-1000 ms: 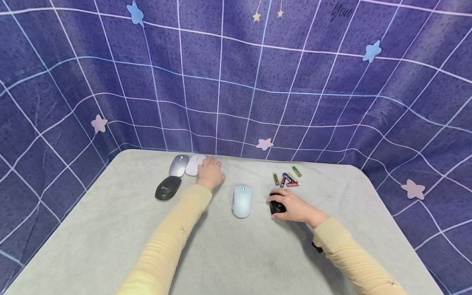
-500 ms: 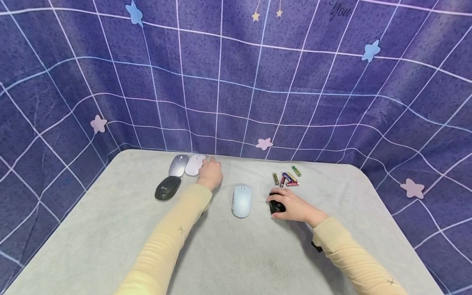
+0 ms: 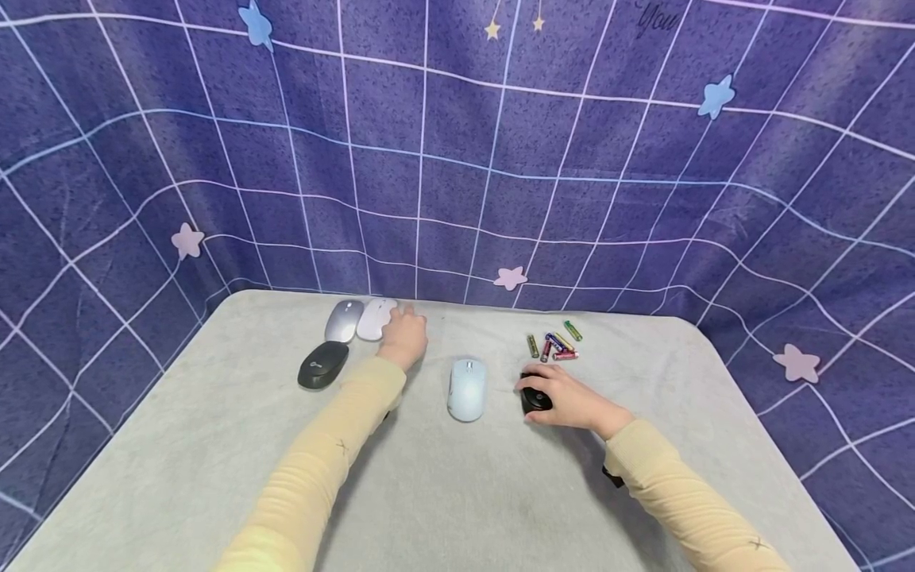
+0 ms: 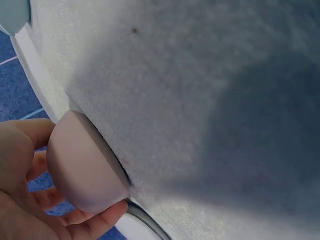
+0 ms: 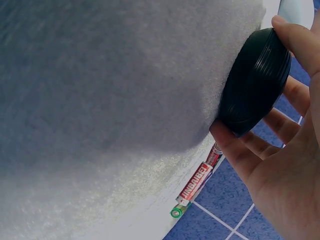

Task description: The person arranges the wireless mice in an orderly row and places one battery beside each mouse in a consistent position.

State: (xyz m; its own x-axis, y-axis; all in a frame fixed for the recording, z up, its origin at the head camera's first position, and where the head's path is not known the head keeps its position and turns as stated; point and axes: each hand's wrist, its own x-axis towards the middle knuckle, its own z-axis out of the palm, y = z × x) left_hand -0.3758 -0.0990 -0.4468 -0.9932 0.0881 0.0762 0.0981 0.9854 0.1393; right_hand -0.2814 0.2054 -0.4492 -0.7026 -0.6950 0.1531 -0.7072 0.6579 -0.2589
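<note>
At the back left of the table, my left hand grips a white computer mouse. In the left wrist view its thumb and fingers curl round the sides of that mouse. My right hand holds a black computer mouse on the table, right of the middle. Seen from the right wrist, thumb and fingertips clasp opposite sides of this black mouse. Between the hands lies a light blue mouse, touched by neither. Part of each held mouse is hidden under the hand.
A silver mouse sits beside the white one, with another black mouse in front of it. Several small batteries lie loosely behind my right hand. A blue patterned curtain rises behind the grey-covered table.
The left hand's fingers, earlier spread over the white mouse's right side, have curled in around it. My right hand stays on its black mouse. The whole view has shifted very slightly.
</note>
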